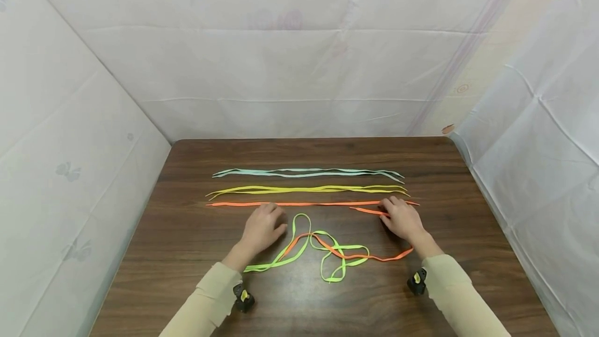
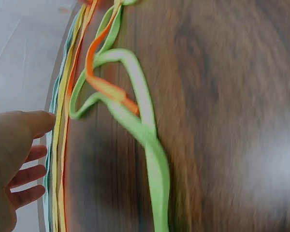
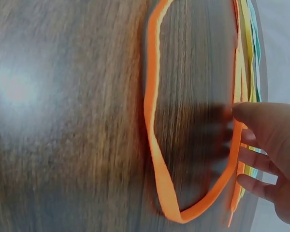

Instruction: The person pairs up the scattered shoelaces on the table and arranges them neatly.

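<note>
My right hand (image 1: pixel 402 217) pinches a loose orange shoelace (image 1: pixel 386 258) near one end; its short end sticks out to the left of the fingers. The rest loops back below the hand and crosses a tangled neon green shoelace (image 1: pixel 343 269). In the right wrist view, the thumb of my right hand (image 3: pixel 275 145) lies against the lace. My left hand (image 1: pixel 263 228) holds nothing, its fingers relaxed near a straight orange shoelace (image 1: pixel 327 204). In the left wrist view, the loose orange lace's tip (image 2: pixel 128 104) lies over the green lace (image 2: pixel 157 179).
Beyond the straight orange lace lie yellow shoelaces (image 1: pixel 290 190) and pale blue shoelaces (image 1: pixel 304 172), stretched side to side. The brown wooden table (image 1: pixel 187 254) is bordered by white sheeting (image 1: pixel 281 77) at the back and sides.
</note>
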`<state>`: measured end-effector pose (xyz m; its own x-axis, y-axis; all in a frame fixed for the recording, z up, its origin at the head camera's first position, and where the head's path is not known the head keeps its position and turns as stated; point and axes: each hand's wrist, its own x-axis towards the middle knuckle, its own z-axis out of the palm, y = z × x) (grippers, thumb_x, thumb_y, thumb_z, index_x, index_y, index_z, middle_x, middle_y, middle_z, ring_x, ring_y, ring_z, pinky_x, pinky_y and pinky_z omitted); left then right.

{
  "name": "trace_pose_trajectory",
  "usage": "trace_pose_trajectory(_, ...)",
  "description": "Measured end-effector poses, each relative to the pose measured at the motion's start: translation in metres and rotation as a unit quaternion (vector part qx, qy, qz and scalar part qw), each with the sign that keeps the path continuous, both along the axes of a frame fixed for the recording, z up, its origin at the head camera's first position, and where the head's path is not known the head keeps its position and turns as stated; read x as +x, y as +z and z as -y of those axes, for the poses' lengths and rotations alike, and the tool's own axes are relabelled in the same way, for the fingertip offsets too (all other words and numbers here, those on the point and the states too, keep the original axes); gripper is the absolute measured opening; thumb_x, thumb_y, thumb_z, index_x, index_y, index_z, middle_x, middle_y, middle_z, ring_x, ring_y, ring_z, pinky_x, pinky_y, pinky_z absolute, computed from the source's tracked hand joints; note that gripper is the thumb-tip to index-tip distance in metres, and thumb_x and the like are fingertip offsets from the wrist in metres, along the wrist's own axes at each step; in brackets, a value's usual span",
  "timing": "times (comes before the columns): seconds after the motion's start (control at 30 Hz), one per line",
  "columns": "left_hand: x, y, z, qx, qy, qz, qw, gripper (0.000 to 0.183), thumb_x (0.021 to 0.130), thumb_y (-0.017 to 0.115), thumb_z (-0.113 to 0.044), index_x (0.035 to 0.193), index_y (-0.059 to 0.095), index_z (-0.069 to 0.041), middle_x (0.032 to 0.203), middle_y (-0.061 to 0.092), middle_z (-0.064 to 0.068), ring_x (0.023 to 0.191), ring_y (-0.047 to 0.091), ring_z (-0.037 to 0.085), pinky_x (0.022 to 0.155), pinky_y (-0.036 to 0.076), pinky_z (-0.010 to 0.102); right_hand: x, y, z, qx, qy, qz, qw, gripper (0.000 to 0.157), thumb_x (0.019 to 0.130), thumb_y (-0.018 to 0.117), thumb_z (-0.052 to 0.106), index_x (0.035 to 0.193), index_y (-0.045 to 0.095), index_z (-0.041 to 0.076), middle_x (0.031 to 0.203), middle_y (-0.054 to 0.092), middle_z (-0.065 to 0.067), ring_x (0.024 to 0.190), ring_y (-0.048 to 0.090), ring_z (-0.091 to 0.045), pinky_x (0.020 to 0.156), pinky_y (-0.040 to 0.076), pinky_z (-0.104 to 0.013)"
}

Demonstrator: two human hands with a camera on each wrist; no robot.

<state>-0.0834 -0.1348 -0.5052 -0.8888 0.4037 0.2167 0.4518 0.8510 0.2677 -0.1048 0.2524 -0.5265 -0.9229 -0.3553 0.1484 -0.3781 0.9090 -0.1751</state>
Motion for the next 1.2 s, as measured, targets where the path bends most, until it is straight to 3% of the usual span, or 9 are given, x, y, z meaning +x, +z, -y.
trace_pose_trajectory(0.23,0.008,-0.005,-0.022,-0.013,-0.054,-0.018,0.9983,0.030,0.075,0.075,-0.029,0.098,0.067,-0.011,0.096,0.061,0.003,0.088,0.056,0.021,0.076,0.048,0.036,-0.002,-0.002,0.004,0.011,-0.013,0.014,1.000,0.026,0.079,0.072,0.019,0.100,0.060,0.008,0.089,0.058,-0.008,0.078,0.058,-0.027,0.062,0.049,-0.042)
trace_pose_trajectory(0.4,0.015,-0.009,-0.032,-0.026,-0.069,-0.027,0.9969,0.026,0.077,0.073,-0.030,0.096,0.067,-0.013,0.092,0.062,0.000,0.085,0.055,0.018,0.076,0.047,0.034,-0.003,-0.002,0.007,0.010,-0.015,0.019,1.000,0.022,0.079,0.072,0.017,0.094,0.058,0.010,0.085,0.057,-0.006,0.074,0.056,-0.025,0.058,0.047,-0.040)
trace_pose_trajectory(0.77,0.019,-0.019,-0.039,-0.027,-0.062,-0.037,0.9970,0.011,0.078,0.073,-0.028,0.080,0.067,-0.019,0.073,0.059,-0.007,0.064,0.046,0.011,0.061,0.040,0.027,-0.003,-0.003,0.012,0.009,-0.004,0.012,1.000,0.018,0.078,0.071,0.009,0.077,0.053,0.012,0.070,0.050,0.000,0.060,0.047,-0.018,0.049,0.036,-0.030)
trace_pose_trajectory(1.2,0.019,-0.021,-0.044,-0.018,-0.044,-0.018,0.9987,0.004,0.077,0.072,-0.015,0.077,0.070,-0.018,0.069,0.060,-0.008,0.061,0.049,0.011,0.058,0.041,0.027,-0.003,-0.003,0.013,-0.001,0.006,-0.011,1.000,0.019,0.078,0.069,0.006,0.075,0.051,0.012,0.065,0.047,0.002,0.055,0.042,-0.014,0.047,0.031,-0.027)
